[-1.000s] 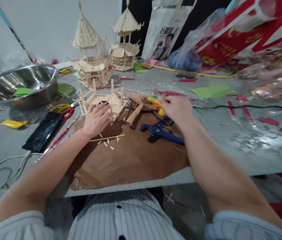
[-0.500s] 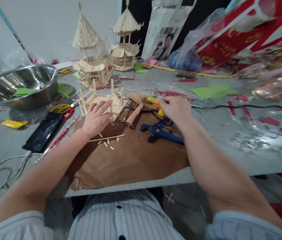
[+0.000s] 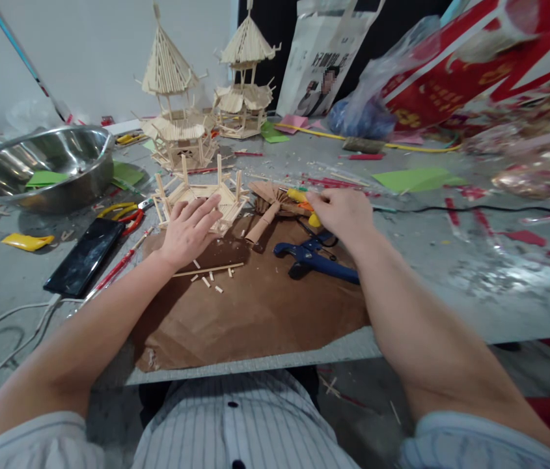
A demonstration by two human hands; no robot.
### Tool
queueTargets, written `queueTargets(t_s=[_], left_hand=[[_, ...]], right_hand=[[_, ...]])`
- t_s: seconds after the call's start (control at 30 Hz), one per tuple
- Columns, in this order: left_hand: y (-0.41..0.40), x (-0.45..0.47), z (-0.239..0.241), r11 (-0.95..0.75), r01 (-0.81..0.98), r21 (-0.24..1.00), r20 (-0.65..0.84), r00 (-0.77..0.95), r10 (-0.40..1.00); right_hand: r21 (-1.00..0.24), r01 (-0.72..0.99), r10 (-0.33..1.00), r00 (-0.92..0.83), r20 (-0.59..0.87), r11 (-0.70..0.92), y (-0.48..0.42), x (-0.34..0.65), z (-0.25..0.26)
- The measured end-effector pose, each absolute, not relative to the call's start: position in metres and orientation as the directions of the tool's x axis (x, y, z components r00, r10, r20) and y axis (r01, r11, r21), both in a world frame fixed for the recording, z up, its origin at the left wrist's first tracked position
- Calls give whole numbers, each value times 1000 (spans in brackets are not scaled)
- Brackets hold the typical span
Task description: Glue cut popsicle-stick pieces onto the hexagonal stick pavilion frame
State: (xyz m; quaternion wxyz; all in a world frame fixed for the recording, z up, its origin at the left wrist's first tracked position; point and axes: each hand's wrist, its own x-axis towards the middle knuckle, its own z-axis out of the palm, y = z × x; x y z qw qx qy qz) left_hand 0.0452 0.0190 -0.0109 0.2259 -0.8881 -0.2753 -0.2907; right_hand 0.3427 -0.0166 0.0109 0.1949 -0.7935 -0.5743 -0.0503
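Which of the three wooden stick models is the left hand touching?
The low model with bare posts, at the edge of the brown paper: the left hand rests on it. The other two are tall towers with pointed roofs, farther back.

the bowl sits left of the phone; two stick towers stand behind the paper sheet.

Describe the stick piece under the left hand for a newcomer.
Find the brown paper sheet on the grey table. At its far left corner the left hand rests on a low stick frame with short upright posts. Unlike the two pagodas behind, it has no tall pointed roof.
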Motion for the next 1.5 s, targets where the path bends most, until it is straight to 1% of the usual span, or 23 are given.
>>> queueTargets(t_s=[0.17, 0.47, 0.67, 0.93, 1.1, 1.5], left_hand=[[18, 45, -10, -752, 626, -207, 631, 673, 387], [16, 46, -9, -729, 631, -267, 647, 678, 350], [16, 46, -10, -732, 637, -241, 643, 670, 371], [16, 46, -10, -741, 638, -211, 633, 667, 394], [16, 45, -11, -738, 634, -232, 641, 670, 374], [15, 46, -11, -724, 646, -243, 635, 669, 385]], right_hand=[[-239, 935, 893, 330, 306, -263, -17, 342, 11], [-238, 939, 892, 316, 324, -247, -16, 343, 9], [-238, 937, 894, 322, 311, -254, -15, 343, 9], [-235, 944, 887, 305, 347, -233, -14, 345, 6], [-234, 945, 890, 299, 344, -227, -15, 345, 6], [-220, 947, 890, 299, 345, -233, -15, 345, 5]])
